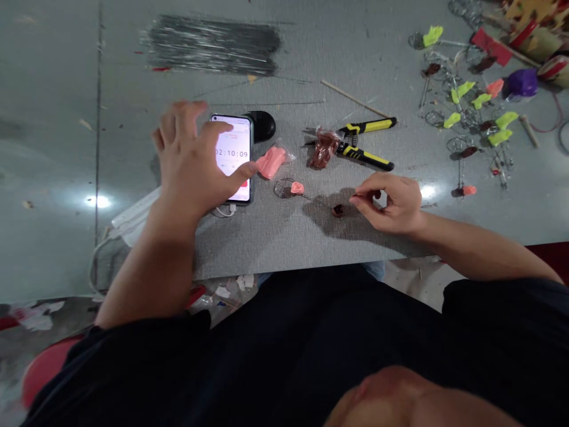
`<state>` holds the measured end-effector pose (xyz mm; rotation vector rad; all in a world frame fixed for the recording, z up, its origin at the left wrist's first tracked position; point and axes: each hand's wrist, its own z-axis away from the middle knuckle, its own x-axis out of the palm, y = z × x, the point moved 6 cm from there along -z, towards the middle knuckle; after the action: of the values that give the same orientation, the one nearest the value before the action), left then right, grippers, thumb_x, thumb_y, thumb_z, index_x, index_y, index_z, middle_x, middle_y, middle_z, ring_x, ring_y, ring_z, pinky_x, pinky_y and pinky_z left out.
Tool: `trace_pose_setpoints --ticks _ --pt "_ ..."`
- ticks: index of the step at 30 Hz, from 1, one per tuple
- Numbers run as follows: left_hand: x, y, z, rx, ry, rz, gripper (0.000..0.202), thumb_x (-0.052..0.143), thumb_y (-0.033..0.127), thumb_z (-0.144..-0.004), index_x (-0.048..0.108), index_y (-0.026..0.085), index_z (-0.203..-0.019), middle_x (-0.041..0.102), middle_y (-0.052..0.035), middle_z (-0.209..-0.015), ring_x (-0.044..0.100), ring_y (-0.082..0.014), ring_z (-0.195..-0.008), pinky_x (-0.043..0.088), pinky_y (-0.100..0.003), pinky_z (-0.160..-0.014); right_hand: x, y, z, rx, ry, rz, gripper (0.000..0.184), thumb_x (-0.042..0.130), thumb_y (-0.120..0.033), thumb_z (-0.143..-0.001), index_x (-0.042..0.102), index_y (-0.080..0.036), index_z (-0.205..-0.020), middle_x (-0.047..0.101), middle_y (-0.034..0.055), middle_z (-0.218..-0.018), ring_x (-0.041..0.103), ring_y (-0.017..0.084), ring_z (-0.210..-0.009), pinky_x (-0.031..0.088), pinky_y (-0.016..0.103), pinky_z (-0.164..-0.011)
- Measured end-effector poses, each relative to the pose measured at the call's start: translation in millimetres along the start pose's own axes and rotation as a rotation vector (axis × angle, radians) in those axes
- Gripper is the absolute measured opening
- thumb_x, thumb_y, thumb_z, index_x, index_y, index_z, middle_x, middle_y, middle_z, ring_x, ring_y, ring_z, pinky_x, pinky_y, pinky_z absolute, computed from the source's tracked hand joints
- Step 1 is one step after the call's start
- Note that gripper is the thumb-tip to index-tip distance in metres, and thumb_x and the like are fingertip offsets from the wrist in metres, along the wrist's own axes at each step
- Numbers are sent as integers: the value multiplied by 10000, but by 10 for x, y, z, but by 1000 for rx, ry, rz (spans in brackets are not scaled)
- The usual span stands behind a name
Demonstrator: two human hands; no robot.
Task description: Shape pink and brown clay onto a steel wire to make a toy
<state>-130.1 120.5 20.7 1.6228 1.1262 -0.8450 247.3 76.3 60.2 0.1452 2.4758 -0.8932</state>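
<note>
My left hand [191,157] hovers over a phone [235,139] with a lit screen, its fingers and thumb spread apart. The thumb tip comes close to a bag of pink clay-like material [272,162]; whether they touch I cannot tell. My right hand [391,201] is pinched above the table, and what sits between its fingertips, if anything, is too small to make out. Between the hands lies a twisted wire piece with a coiled loop [283,188], a pink lump [297,188] near the loop and a dark brown lump [338,210] at its other end.
Yellow-and-black pliers [367,159] lie splayed beside a bag of brown material [324,148]. A thin stick [355,98] and a bundle of straight wires [213,44] lie farther back. Several wire pieces with coloured lumps [462,92] crowd the right. A black rounded object [264,126] adjoins the phone.
</note>
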Motion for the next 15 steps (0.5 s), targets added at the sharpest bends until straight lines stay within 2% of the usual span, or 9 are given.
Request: trace_pose_setpoints --ticks 2,5,7,9,10,12,14,15 --pt "61 -66 7 13 24 47 1158 965 930 -498 641 366 -1456 473 -28 -1733 331 -515 -1571 245 -759 -1274 5 -16 -8 -20 -15 1 132 832 -171 -948 728 -233 -1000 763 -43 -775 650 102 -573 544 243 -561" --pt "165 -183 -1 21 20 100 1143 928 977 -507 625 391 -1440 449 -3 -1760 296 -512 -1572 226 -770 -1279 9 -36 -16 -56 -33 5 130 823 -178 -959 717 -238 -1003 751 -55 -757 653 101 -569 548 242 -564" --pt "202 -296 -35 14 39 112 1250 935 1002 -414 597 388 -1449 419 13 -1774 244 -516 -1579 193 -786 -1294 13 -41 -13 -75 -43 10 127 811 -185 -973 706 -240 -1018 748 -56 -758 655 100 -571 551 241 -567" --pt "185 -355 -71 63 88 134 1401 927 1019 -388 473 404 -1563 365 39 -1789 242 -469 -1579 174 -758 -1332 16 -46 -7 -89 -53 18 129 801 -190 -986 694 -244 -1034 749 -56 -765 658 100 -575 550 239 -565" --pt "141 -332 -72 121 140 137 1371 903 1032 -442 455 395 -1570 379 41 -1770 263 -434 -1574 211 -720 -1341 16 -48 -3 -93 -57 23 129 797 -189 -990 689 -245 -1036 749 -57 -768 659 100 -578 546 238 -563" --pt "-20 -192 -4 227 313 132 1150 770 1058 -664 505 332 -1515 480 10 -1657 355 -364 -1528 317 -662 -1319 18 -49 1 -92 -73 29 128 794 -188 -996 683 -239 -1033 745 -56 -771 657 95 -583 540 233 -568" --pt "-225 57 164 286 514 166 841 611 938 -950 606 233 -1407 616 -95 -1440 513 -320 -1381 433 -631 -1232 25 -40 1 -80 -104 30 119 796 -200 -1004 685 -227 -1034 738 -54 -775 654 91 -592 532 233 -578" --pt "-298 224 261 321 555 188 724 596 844 -1026 645 206 -1364 662 -121 -1346 578 -307 -1297 484 -615 -1178 29 -33 0 -72 -124 31 112 794 -210 -1010 687 -223 -1038 734 -52 -778 652 91 -597 527 238 -582"
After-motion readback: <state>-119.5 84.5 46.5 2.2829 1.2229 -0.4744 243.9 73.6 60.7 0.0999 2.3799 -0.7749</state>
